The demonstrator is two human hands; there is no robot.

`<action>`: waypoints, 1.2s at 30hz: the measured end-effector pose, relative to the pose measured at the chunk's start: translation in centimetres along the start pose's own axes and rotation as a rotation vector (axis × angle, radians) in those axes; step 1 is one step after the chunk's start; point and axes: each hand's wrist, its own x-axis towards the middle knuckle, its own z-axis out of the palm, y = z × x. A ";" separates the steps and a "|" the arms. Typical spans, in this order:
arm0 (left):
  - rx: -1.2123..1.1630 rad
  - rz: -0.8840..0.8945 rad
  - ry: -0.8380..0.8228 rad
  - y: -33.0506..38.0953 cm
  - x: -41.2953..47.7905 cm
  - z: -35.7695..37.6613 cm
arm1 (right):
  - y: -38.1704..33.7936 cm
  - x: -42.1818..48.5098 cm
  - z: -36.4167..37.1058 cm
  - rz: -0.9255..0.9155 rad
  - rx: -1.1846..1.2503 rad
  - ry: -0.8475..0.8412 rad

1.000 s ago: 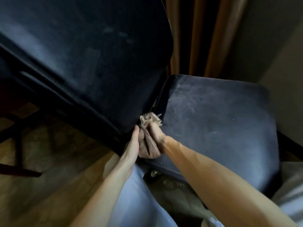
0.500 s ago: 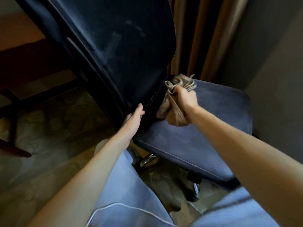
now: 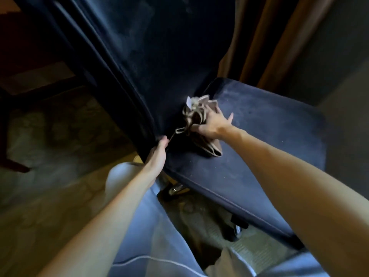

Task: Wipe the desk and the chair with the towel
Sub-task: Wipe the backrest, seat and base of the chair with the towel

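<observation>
Beige towel (image 3: 196, 114): soft, light, limp; we judge the wad beneath our fingers the best hold.
Right hand (image 3: 213, 124): fingers spread, pressing towel.
Left hand (image 3: 157, 154): fingers curled round chair (image 3: 259, 156) edge.

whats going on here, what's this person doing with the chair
A person is wiping a dark blue upholstered chair with a crumpled beige towel. The right hand presses the towel with spread fingers into the corner where the seat meets the backrest. The left hand grips the backrest's lower side edge, probably to steady the chair.
</observation>
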 end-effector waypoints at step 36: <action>0.083 0.058 -0.130 -2.3 4.5 -3.8 | -0.4 -5.3 0.3 -0.416 -0.289 0.139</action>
